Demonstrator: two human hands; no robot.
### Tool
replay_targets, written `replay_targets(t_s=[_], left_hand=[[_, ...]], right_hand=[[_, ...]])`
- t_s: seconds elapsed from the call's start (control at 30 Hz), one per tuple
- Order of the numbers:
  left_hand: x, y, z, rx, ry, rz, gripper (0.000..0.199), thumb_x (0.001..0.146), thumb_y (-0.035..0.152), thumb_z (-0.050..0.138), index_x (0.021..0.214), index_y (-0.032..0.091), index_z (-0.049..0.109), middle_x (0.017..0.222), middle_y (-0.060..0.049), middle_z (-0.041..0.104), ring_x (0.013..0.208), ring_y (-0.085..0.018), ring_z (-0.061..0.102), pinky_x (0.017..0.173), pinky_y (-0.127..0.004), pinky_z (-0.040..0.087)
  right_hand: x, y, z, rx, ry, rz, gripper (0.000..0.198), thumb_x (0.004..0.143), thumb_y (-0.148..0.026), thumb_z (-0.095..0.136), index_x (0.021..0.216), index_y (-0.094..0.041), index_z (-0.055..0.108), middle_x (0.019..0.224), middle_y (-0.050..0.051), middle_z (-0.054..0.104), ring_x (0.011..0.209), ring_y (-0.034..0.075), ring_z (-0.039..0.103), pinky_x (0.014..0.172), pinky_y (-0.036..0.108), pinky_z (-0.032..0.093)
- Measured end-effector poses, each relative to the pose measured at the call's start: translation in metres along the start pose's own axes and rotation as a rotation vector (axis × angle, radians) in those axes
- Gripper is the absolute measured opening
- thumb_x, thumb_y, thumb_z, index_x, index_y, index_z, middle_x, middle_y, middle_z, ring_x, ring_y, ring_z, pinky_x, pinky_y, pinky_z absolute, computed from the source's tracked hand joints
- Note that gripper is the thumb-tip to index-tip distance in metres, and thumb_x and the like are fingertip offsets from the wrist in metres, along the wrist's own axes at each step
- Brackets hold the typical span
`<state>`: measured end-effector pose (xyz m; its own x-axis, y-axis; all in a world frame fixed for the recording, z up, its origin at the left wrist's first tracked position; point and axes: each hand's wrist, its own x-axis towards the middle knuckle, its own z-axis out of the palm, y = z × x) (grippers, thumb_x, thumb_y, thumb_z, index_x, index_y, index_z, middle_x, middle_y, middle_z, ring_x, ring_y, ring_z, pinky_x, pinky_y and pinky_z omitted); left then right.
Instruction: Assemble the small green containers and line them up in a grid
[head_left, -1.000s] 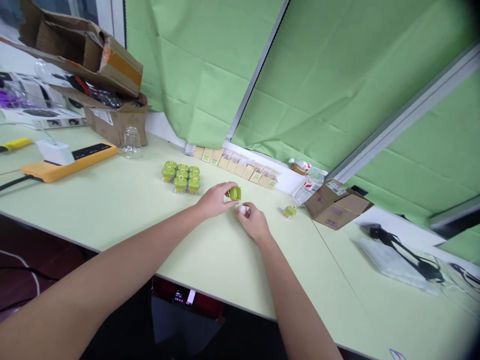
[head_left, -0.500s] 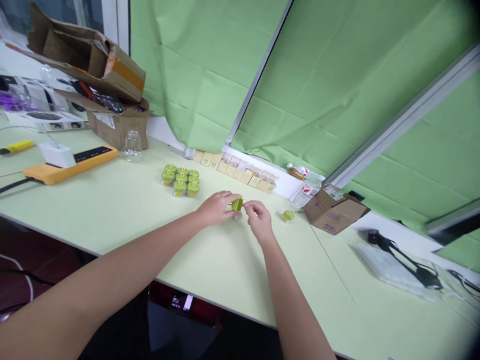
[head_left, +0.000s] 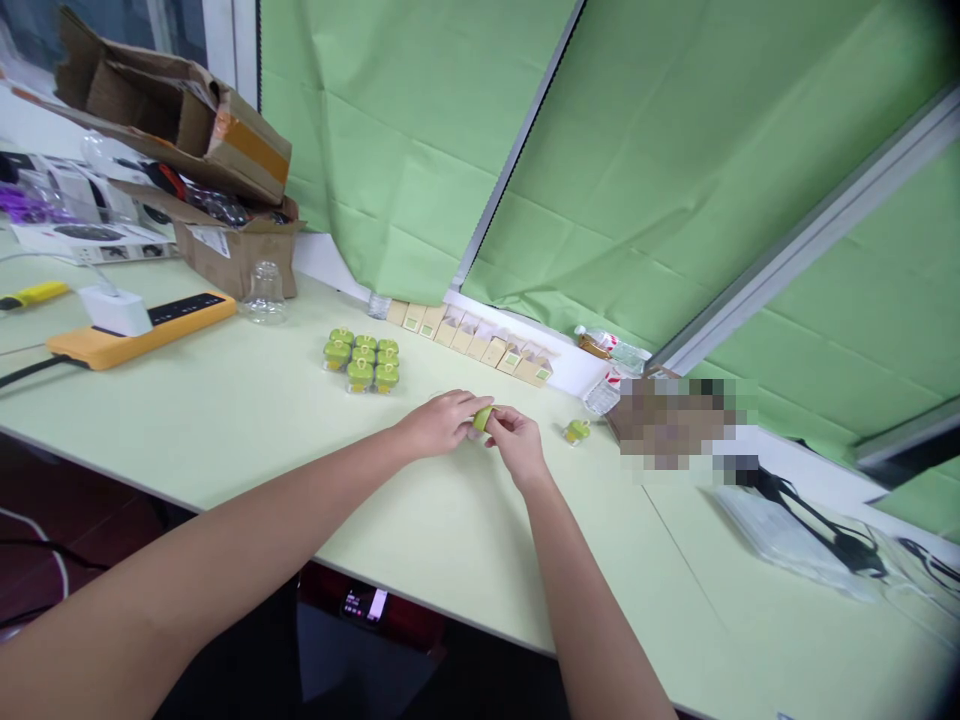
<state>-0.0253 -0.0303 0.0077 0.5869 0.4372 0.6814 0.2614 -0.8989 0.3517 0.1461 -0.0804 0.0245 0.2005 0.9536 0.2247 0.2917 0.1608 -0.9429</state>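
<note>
Between my two hands, above the middle of the table, is a small green lid (head_left: pixel 482 418). My left hand (head_left: pixel 441 424) is closed on its left side, thumb and fingers pinching. The fingertips of my right hand (head_left: pixel 516 440) grip the lid from the right. Something pale shows just under the lid, mostly hidden by my fingers. A cluster of small clear containers with green lids (head_left: pixel 362 361) stands on the table to the left of my hands. One more green-lidded container (head_left: pixel 577 432) stands alone to the right.
A row of small cardboard boxes (head_left: pixel 472 340) lines the wall. An orange power strip (head_left: pixel 150 330) and a clear jar (head_left: pixel 265 293) are at left, near stacked brown cartons (head_left: pixel 244 250). At right lie plastic bottles (head_left: pixel 611 350), a blurred-out patch and a black cable (head_left: pixel 817 530).
My right fingers have closed in on the green lid, which has tilted and now sits between both hands. The patch at right has become pixelated.
</note>
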Motion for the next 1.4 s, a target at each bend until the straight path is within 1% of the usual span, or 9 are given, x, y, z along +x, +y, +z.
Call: replay_targets(t_s=[0.23, 0.43, 0.57, 0.77, 0.97, 1.07, 1.2, 1.3, 1.4], left_hand=[[0.003, 0.002, -0.001, 0.021, 0.036, -0.121, 0.042, 0.093, 0.016, 0.039, 0.132, 0.021, 0.054, 0.104, -0.008, 0.070, 0.094, -0.019, 0.067, 0.085, -0.033, 0.053], [0.004, 0.007, 0.002, 0.049, 0.059, -0.170, 0.036, 0.093, 0.017, 0.041, 0.125, 0.020, 0.059, 0.099, -0.008, 0.073, 0.087, -0.019, 0.069, 0.082, -0.032, 0.054], [0.002, 0.008, 0.006, 0.087, 0.036, -0.167, 0.041, 0.091, 0.013, 0.043, 0.130, 0.018, 0.055, 0.102, -0.010, 0.072, 0.089, -0.021, 0.069, 0.083, -0.035, 0.054], [0.001, 0.021, 0.001, -0.032, 0.013, -0.041, 0.055, 0.084, 0.011, 0.051, 0.137, 0.022, 0.045, 0.138, -0.009, 0.056, 0.121, -0.022, 0.057, 0.097, -0.036, 0.050], [0.007, 0.029, -0.007, -0.046, -0.001, -0.057, 0.039, 0.082, 0.014, 0.057, 0.120, 0.024, 0.054, 0.121, -0.006, 0.062, 0.113, -0.023, 0.058, 0.093, -0.037, 0.049], [0.009, 0.024, -0.008, -0.040, -0.006, -0.058, 0.037, 0.081, 0.015, 0.059, 0.117, 0.023, 0.054, 0.118, -0.006, 0.063, 0.110, -0.023, 0.058, 0.094, -0.038, 0.048], [0.007, 0.013, -0.011, -0.038, 0.053, -0.178, 0.037, 0.082, 0.021, 0.061, 0.118, 0.022, 0.053, 0.116, -0.006, 0.063, 0.109, -0.023, 0.058, 0.093, -0.038, 0.048], [0.006, 0.005, -0.015, -0.044, 0.129, -0.309, 0.040, 0.079, 0.024, 0.062, 0.118, 0.023, 0.052, 0.108, -0.005, 0.064, 0.098, -0.022, 0.061, 0.086, -0.036, 0.049], [0.006, 0.003, -0.017, -0.050, 0.173, -0.336, 0.040, 0.077, 0.022, 0.060, 0.116, 0.023, 0.051, 0.106, -0.004, 0.064, 0.094, -0.020, 0.061, 0.084, -0.034, 0.049]], right_hand=[[0.000, -0.001, -0.002, 0.028, 0.029, -0.014, 0.026, 0.067, -0.039, 0.073, 0.080, -0.016, 0.074, 0.100, 0.007, 0.066, 0.074, 0.014, 0.060, 0.056, 0.024, 0.051], [-0.001, -0.002, 0.000, 0.055, -0.016, -0.016, 0.026, 0.068, -0.040, 0.073, 0.079, -0.016, 0.073, 0.106, 0.006, 0.064, 0.074, 0.013, 0.059, 0.057, 0.025, 0.051], [-0.002, -0.003, 0.001, 0.031, -0.011, -0.005, 0.023, 0.067, -0.037, 0.071, 0.074, -0.015, 0.071, 0.107, 0.007, 0.063, 0.073, 0.013, 0.059, 0.057, 0.025, 0.051], [-0.003, -0.004, 0.005, 0.002, 0.067, -0.072, 0.012, 0.066, -0.028, 0.063, 0.066, -0.016, 0.061, 0.087, 0.004, 0.061, 0.066, 0.012, 0.054, 0.052, 0.024, 0.050], [-0.005, -0.004, 0.011, 0.011, 0.055, -0.084, 0.009, 0.067, -0.027, 0.057, 0.064, -0.018, 0.053, 0.067, -0.001, 0.053, 0.058, 0.012, 0.050, 0.052, 0.026, 0.050], [-0.005, -0.004, 0.012, 0.088, 0.050, -0.031, 0.012, 0.069, -0.030, 0.055, 0.064, -0.019, 0.053, 0.066, -0.001, 0.054, 0.057, 0.012, 0.050, 0.050, 0.026, 0.049], [-0.004, -0.005, 0.007, 0.182, 0.125, 0.020, 0.015, 0.072, -0.032, 0.054, 0.069, -0.018, 0.054, 0.088, 0.006, 0.065, 0.062, 0.013, 0.059, 0.049, 0.025, 0.048], [-0.002, -0.006, 0.001, 0.176, 0.190, 0.045, 0.013, 0.071, -0.032, 0.054, 0.070, -0.019, 0.050, 0.083, 0.005, 0.066, 0.059, 0.014, 0.061, 0.049, 0.025, 0.048], [-0.001, -0.002, -0.001, 0.116, 0.209, 0.057, 0.014, 0.070, -0.030, 0.056, 0.072, -0.021, 0.046, 0.077, 0.004, 0.068, 0.054, 0.013, 0.059, 0.049, 0.026, 0.048]])
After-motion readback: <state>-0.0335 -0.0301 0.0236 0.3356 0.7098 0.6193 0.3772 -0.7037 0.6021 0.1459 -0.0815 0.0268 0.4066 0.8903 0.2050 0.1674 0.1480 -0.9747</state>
